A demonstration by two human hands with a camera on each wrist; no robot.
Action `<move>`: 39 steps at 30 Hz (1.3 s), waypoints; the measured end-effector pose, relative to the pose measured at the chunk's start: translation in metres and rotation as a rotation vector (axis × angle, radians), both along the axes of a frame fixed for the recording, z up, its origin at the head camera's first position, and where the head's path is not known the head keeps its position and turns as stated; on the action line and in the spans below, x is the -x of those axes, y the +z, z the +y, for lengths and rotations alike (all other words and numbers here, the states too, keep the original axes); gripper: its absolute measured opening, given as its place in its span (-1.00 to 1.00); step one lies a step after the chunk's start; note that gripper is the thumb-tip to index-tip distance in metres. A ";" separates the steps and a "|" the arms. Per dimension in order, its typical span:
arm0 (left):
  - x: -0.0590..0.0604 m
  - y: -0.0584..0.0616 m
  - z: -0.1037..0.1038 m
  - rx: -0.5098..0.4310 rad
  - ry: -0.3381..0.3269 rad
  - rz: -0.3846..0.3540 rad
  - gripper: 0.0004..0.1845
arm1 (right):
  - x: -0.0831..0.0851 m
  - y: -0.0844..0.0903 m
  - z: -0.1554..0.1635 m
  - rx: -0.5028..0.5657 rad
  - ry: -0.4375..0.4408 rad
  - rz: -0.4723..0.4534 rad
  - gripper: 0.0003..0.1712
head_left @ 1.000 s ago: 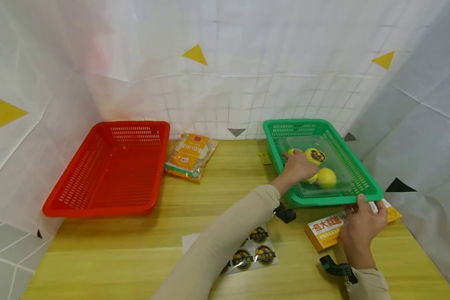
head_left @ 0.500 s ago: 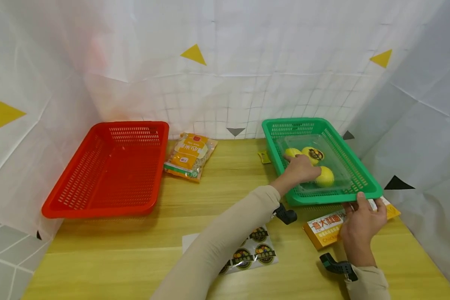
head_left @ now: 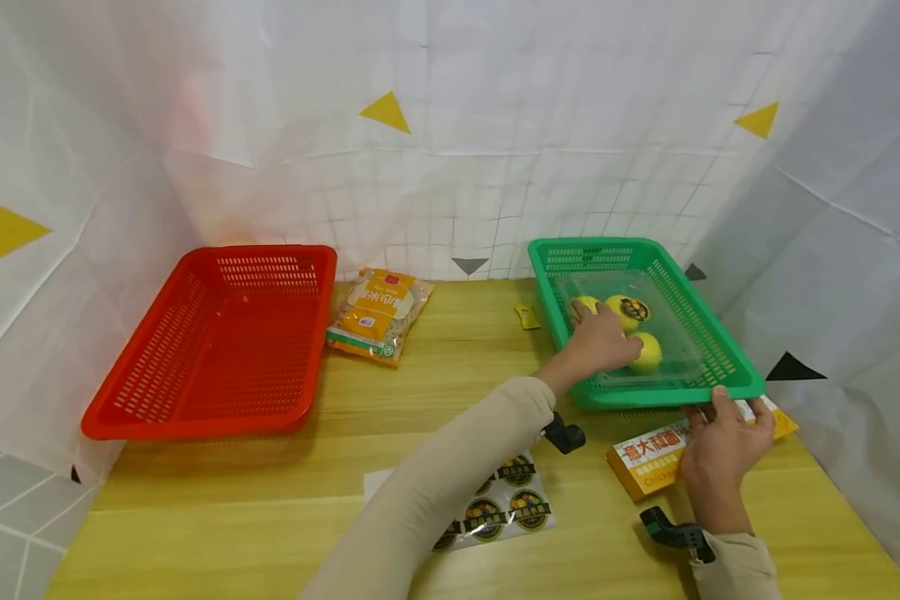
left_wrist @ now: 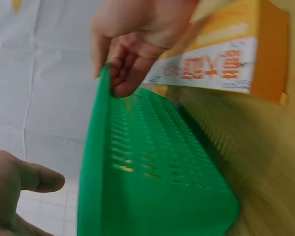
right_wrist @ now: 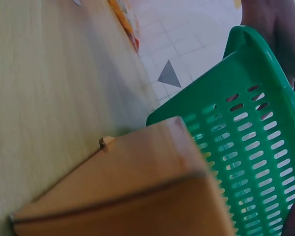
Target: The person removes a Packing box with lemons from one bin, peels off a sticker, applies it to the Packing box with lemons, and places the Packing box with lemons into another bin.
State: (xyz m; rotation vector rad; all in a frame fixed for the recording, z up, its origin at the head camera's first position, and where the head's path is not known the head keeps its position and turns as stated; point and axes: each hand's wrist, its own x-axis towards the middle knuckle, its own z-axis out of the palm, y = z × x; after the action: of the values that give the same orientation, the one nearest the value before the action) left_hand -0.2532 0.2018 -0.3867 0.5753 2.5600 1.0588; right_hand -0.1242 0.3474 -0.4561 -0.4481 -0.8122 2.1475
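My left grip (head_left: 596, 340) lies with relaxed fingers on the clear box of yellow balls (head_left: 648, 352) inside the green basket (head_left: 727, 358). My right grip (head_left: 723, 443) pinches the basket's near rim, just above the orange carton (head_left: 648, 461) on the bench (head_left: 270, 500).

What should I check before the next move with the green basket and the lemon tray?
1. Left hand on the clear tray inside the green basket: ok, it rests on the tray's near left side among the lemons.
2. Left hand's hold on the tray: cannot tell, the fingers are hidden from the head view.
3. Right hand on the basket's near rim: ok, thumb over the rim, fingers under it.
4. Basket level: not ok, its near right corner sits on the orange box.
5. Lemons inside the tray: ok, three show, one partly hidden by the hand.
6. Red basket: ok, nothing shows in it.
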 end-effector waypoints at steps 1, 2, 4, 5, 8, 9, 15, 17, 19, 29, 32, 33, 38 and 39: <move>-0.006 0.005 -0.003 0.019 -0.001 0.025 -0.34 | 0.000 0.000 0.000 -0.005 0.002 0.000 -0.36; -0.012 0.008 -0.005 0.029 0.001 0.067 -0.23 | 0.000 0.000 0.000 -0.009 0.004 0.002 -0.34; -0.017 0.009 -0.008 0.045 -0.024 0.122 -0.23 | 0.000 0.001 0.001 -0.014 0.006 0.008 -0.34; -0.017 0.007 -0.010 0.043 -0.050 0.164 -0.33 | 0.001 0.001 0.001 -0.017 0.005 0.008 -0.34; -0.021 0.001 -0.020 0.039 -0.132 0.302 -0.52 | 0.002 0.000 0.001 -0.011 0.008 0.007 -0.34; -0.023 -0.001 -0.024 0.048 -0.160 0.358 -0.55 | 0.002 0.000 0.001 -0.012 0.010 0.002 -0.35; -0.031 -0.015 -0.045 0.126 -0.210 0.583 -0.36 | 0.010 0.000 0.003 -0.012 0.016 0.005 -0.36; -0.033 -0.019 -0.052 0.128 -0.202 0.596 -0.38 | 0.013 0.001 0.004 -0.008 0.017 0.011 -0.36; -0.036 -0.022 -0.061 0.103 -0.196 0.590 -0.39 | 0.016 0.001 0.004 -0.012 0.022 0.007 -0.37; -0.057 -0.028 -0.122 -0.006 -0.181 0.479 -0.33 | 0.013 0.007 0.002 -0.134 -0.008 -0.221 -0.32; -0.061 -0.028 -0.140 -0.049 -0.164 0.423 -0.34 | 0.007 0.015 -0.001 -0.364 -0.191 -0.326 -0.39; -0.061 -0.027 -0.145 -0.069 -0.156 0.410 -0.34 | 0.005 0.018 -0.003 -0.454 -0.261 -0.342 -0.42; -0.059 -0.023 -0.173 -0.161 -0.127 0.384 -0.35 | -0.001 0.035 -0.029 -0.906 -0.481 -0.218 -0.55; -0.059 -0.022 -0.178 -0.176 -0.123 0.383 -0.36 | -0.003 0.040 -0.037 -0.974 -0.473 -0.156 -0.58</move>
State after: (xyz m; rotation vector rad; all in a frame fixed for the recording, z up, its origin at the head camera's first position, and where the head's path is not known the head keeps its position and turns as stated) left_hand -0.1943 0.0243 -0.4085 1.0596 2.7159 1.2385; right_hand -0.1217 0.3101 -0.4164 -0.2442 -1.5265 1.1047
